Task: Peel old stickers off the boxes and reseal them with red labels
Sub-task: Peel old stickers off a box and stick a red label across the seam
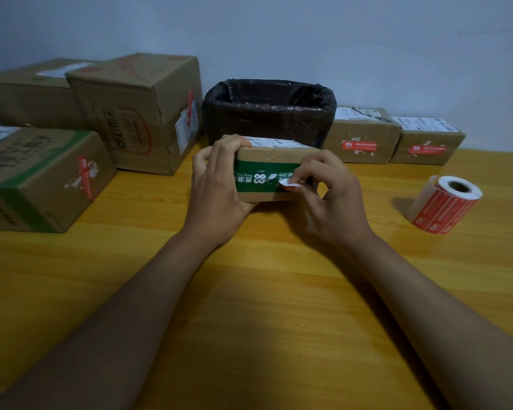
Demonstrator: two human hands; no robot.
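A small cardboard box [267, 161] with a green printed band stands mid-table. My left hand [216, 187] grips its left end, fingers over the top edge. My right hand [329, 193] pinches a curled white sticker [289, 183] at the band's right side, its peeled end lifted off the box face. White torn residue shows on the band beside it. A roll of red labels [444, 207] lies on the table to the right.
A bin lined with a black bag [268, 110] stands right behind the box. Two small boxes with red labels [360, 137] [427, 142] sit at the back right. Three larger boxes [39, 179] [137, 113] [27, 93] crowd the left side of the wooden table [264, 291].
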